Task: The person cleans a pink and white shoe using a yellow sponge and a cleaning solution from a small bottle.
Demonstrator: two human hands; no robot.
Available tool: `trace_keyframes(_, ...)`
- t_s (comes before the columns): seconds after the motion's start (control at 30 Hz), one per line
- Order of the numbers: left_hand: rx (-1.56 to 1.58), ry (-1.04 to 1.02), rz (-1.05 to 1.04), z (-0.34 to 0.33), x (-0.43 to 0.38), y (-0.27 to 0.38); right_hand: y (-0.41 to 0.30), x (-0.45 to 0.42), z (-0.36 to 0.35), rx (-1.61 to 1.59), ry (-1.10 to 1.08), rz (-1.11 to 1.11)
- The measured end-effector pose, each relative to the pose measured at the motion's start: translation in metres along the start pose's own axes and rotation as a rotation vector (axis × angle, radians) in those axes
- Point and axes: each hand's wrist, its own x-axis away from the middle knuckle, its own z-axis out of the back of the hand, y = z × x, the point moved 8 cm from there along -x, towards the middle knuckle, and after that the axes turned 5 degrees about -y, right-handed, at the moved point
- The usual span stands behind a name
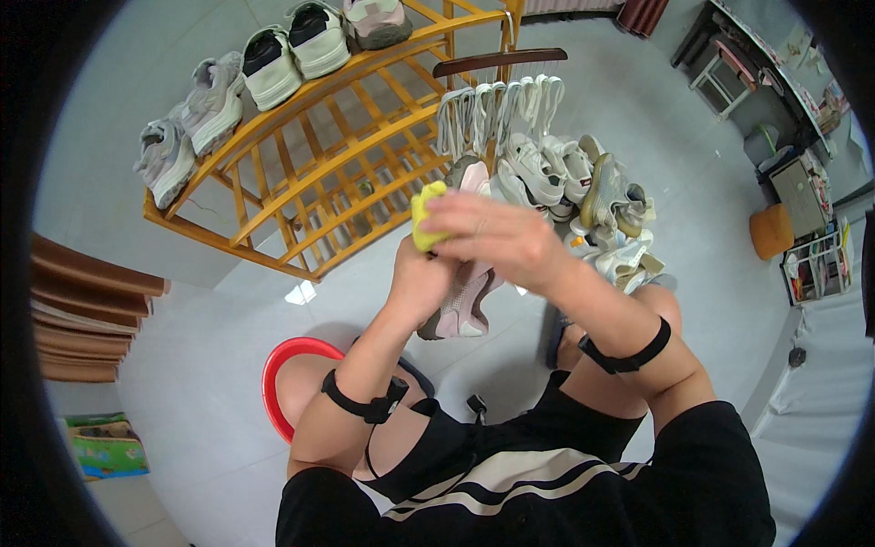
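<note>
My left hand (pixel 420 280) grips a pink and grey sneaker (pixel 465 311), held up in front of me above the floor. A yellow cloth or sponge (pixel 428 217) is pinched in the fingers of my right hand (pixel 502 236). My right hand crosses over the shoe and hides its middle, so I cannot tell whether the yellow piece touches it. Just beyond my hands, a pile of white and grey sneakers (pixel 536 171) lies on the floor. Pale shoelaces (pixel 502 109) hang in a row from a dark wooden hanger (pixel 502 61).
A slatted wooden shoe rack (pixel 328 164) stands ahead to the left, with white sneakers (pixel 270 68) and grey sneakers (pixel 164 161) on top. By my left leg is a red basin (pixel 272 383). An orange stool (pixel 771 231) and a desk (pixel 759 65) stand at the right.
</note>
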Motion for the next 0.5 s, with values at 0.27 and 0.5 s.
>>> trace_keyframes(0.27, 0.036, -0.04, 0.091, -0.003, -0.003, -0.01, 0.016, 0.0, 0.012, 0.134, 0.084, -0.116)
trace_keyframes(0.5, -0.001, -0.031, -0.035, -0.007, -0.001, 0.007, 0.029, -0.002, 0.019, 0.145, 0.147, -0.09)
